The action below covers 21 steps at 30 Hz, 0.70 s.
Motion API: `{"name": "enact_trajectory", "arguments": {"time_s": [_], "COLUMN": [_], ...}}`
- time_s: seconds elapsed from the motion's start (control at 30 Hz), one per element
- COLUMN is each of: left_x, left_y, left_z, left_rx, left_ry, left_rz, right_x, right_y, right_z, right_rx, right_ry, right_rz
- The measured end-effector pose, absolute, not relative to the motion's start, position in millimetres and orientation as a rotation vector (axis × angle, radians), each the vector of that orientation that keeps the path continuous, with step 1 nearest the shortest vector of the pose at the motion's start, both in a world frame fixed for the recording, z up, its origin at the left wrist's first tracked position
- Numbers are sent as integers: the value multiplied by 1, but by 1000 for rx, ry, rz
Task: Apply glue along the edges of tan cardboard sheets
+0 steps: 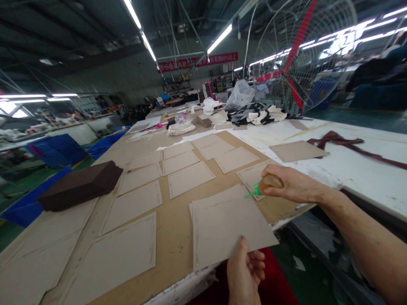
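My right hand [280, 183] is wrapped round a glue bottle [271, 184] of yellowish colour, tilted so its green nozzle [253, 192] points left. The nozzle tip is over the far edge of a greyish-beige panel [229, 228]; whether it touches cannot be told. At the near edge of this panel, my left hand [243, 269] pinches it, thumb on top and fingers beneath. Another panel or more lies under it, showing at its far and left edges. Glue lines run along its left side and far edge. Just beyond the bottle lies another panel [251, 173], partly hidden by my right hand.
Several glue-edged panels [190, 178] are spread over the brown-covered table [178, 254]. A dark brown stack [79, 184] stands at the left edge. Brown strips [337, 139] lie on the white surface at right, near a large red-bladed fan [286, 70]. Plastic bags [241, 95] and fabric scraps are farther back.
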<state>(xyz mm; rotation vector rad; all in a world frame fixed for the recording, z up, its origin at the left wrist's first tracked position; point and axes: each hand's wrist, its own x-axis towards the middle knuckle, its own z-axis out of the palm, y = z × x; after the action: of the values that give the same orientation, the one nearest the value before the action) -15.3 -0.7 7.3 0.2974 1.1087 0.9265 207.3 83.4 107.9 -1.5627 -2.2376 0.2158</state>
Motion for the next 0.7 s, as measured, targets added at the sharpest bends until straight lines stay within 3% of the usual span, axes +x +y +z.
{"name": "enact_trajectory", "arguments": {"time_s": [0.7], "left_x": [-13], "left_y": [1], "left_z": [8], "left_rx": [306], "left_ry": [1164], "left_rz": [939], "right_x": [191], "right_y": [80], "right_z": [105], "right_rx": [-1512], "right_ry": [-2227], "right_rz": [244]}}
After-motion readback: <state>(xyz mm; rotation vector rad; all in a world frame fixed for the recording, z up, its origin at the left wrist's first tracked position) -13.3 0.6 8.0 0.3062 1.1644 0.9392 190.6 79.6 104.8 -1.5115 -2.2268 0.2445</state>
